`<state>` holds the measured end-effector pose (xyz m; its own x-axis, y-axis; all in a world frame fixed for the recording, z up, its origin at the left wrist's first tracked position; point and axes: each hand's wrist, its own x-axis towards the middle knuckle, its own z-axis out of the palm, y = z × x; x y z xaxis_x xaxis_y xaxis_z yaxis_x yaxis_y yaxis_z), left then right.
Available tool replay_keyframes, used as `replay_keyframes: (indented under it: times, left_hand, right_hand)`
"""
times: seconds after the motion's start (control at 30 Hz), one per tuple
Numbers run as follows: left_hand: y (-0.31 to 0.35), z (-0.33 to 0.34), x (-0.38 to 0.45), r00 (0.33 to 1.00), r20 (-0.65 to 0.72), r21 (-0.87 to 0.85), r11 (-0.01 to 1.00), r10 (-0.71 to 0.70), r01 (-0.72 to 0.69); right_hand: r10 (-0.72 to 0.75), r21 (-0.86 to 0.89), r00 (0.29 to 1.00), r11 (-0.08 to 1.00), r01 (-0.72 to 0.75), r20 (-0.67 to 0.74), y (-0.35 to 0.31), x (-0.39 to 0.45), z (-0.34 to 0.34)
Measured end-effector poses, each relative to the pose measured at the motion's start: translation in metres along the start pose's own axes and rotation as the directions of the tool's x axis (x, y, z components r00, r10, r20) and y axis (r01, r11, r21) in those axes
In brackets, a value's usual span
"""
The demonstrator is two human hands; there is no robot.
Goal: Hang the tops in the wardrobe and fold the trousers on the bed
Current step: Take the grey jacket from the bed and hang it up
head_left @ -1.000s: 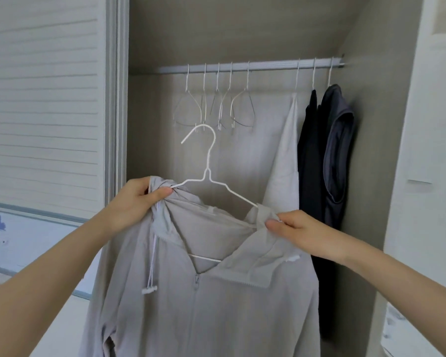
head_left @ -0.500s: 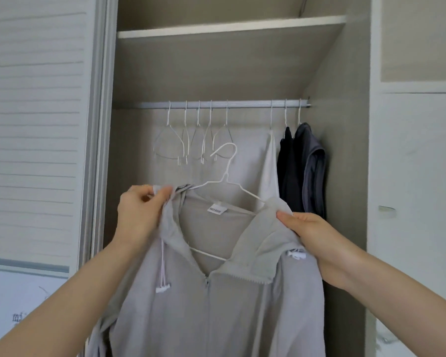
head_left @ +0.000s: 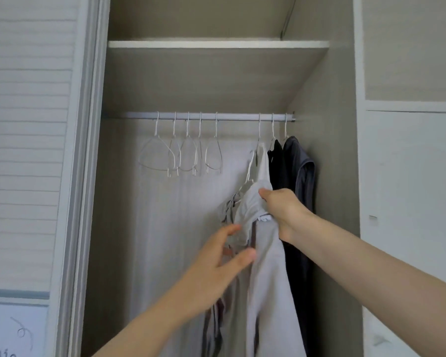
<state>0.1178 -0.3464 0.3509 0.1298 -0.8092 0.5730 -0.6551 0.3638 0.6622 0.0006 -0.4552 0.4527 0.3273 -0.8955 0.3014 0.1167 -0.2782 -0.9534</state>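
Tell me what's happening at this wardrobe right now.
A person is hanging a light grey hooded top in the wardrobe. The right hand grips the top near its shoulder, up beside the dark garments on the rail. The left hand is open, fingers spread, by the top's front. The top's hanger hook sits below the rail, not yet hooked on. Five empty hangers hang to the left.

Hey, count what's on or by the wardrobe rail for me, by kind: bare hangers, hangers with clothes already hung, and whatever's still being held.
Empty wire hangers, on the rail: 5
Hangers carrying garments on the rail, one white top and two dark tops: 3
Grey hoodie on its hanger, gripped by the right hand, not yet hooked: 1
Total: 9
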Motion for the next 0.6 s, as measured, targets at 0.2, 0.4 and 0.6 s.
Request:
replay_keyframes:
  times: [0.2, 0.4, 0.6]
  left_hand:
    - [-0.015, 0.038, 0.018, 0.983, -0.178, 0.230, 0.973, 0.049, -0.007]
    - [-0.078, 0.024, 0.065, 0.916, -0.388, 0.339, 0.907, -0.105, 0.248]
    - [-0.125, 0.006, 0.138, 0.906, -0.408, 0.096, 0.982, -0.109, 0.162]
  right_hand:
    - [-0.105, 0.103, 0.993, 0.989, 0.110, -0.055, -0.027, 0.040, 0.056]
    - [-0.309, -0.065, 0.941, 0.951, 0.302, -0.141, -0.066, 0.108, 0.080]
    - [-0.436, -0.211, 0.870, 0.895, 0.392, -0.232, -0.083, 0.183, 0.087]
